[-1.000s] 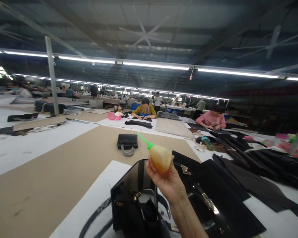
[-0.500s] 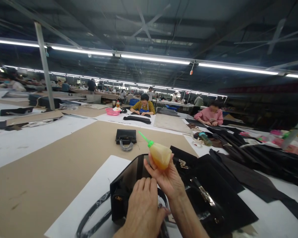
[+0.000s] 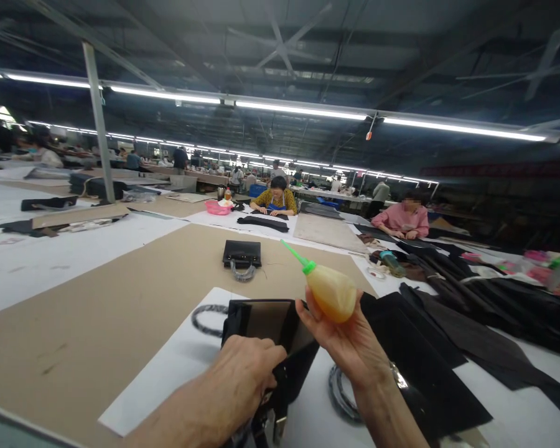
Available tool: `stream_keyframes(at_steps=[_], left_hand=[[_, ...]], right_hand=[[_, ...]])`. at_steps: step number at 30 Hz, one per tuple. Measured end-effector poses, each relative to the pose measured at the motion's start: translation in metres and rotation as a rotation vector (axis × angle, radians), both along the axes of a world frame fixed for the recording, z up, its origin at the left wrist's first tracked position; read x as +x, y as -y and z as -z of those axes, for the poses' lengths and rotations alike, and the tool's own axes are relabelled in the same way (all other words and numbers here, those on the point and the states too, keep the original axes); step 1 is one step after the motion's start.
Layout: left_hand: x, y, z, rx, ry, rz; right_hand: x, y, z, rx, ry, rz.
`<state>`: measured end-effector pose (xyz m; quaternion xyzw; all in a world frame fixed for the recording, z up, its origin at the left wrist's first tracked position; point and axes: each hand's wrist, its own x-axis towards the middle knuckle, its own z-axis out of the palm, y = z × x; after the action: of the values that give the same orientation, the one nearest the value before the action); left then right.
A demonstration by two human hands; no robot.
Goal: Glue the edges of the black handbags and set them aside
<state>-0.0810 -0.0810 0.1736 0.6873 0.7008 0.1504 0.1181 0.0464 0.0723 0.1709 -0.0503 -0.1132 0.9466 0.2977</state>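
Observation:
A soft bottle of amber liquid (image 3: 331, 291) with a green nozzle rests in my right hand (image 3: 350, 339), nozzle pointing up and left. My left hand (image 3: 242, 373) has its fingers curled over the edge of a black bag (image 3: 266, 317), which stands upright on white paper. One wrapped handle (image 3: 210, 320) loops out at the bag's left and another (image 3: 343, 393) at its right. Farther back, a small black bag (image 3: 242, 252) lies on the brown board.
Black panels (image 3: 424, 367) lie at the right, beside a heap of dark pieces (image 3: 504, 305). Across the table, two people work, one in yellow (image 3: 275, 198), one in pink (image 3: 404, 218). A pink basket (image 3: 218, 207) stands far off.
The black bag has been turned, so its handles now point left and right. My right hand with the bottle has moved right, and my left hand has shifted left to the bag's edge.

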Motion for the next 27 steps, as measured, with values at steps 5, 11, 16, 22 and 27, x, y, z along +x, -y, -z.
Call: stream_keyframes(at_steps=[5,11,16,22,27], left_hand=[[-0.032,0.031,-0.001,0.027,0.009,0.086],[-0.045,0.048,0.018,0.130,0.138,-0.121],[-0.032,0.042,0.029,0.238,0.548,-0.509],[-0.046,0.002,0.033,0.135,0.562,-0.794],[-0.073,-0.025,0.033,-0.143,0.431,-0.717]], right_hand=[[0.007,0.032,-0.010,-0.069,0.027,-0.051],[-0.016,0.040,-0.006,-0.114,0.061,-0.089],[-0.028,0.018,-0.013,-0.054,0.108,-0.059],[-0.018,0.001,-0.008,-0.065,0.182,-0.027],[-0.012,0.001,0.009,-0.042,0.193,-0.054]])
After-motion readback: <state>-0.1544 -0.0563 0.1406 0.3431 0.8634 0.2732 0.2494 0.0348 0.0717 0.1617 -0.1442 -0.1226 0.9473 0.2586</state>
